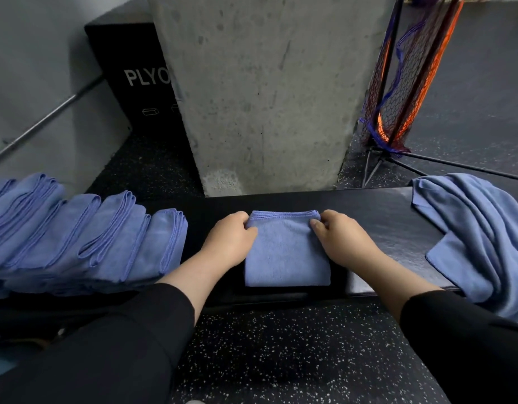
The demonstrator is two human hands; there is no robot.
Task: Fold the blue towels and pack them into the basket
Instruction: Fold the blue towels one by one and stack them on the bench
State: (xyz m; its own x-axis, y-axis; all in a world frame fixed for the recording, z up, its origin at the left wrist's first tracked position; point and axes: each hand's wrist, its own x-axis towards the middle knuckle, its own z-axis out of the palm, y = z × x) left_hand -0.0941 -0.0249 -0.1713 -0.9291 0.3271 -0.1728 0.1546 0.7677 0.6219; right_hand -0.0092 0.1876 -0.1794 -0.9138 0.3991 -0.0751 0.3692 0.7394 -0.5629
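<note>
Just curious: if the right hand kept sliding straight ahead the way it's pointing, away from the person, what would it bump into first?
The right hand grips the folded towel on the black bench. Beyond it lies bare bench, then probably the concrete pillar, though the depth is unclear.

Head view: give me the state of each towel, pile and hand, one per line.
Middle towel: folded square, flat on the bench.
Left hand: grips the towel's far left corner.
Right hand: grips its far right corner.
Left row of towels: folded, overlapping.
Right towels: unfolded, crumpled, hanging over the bench edge.
</note>
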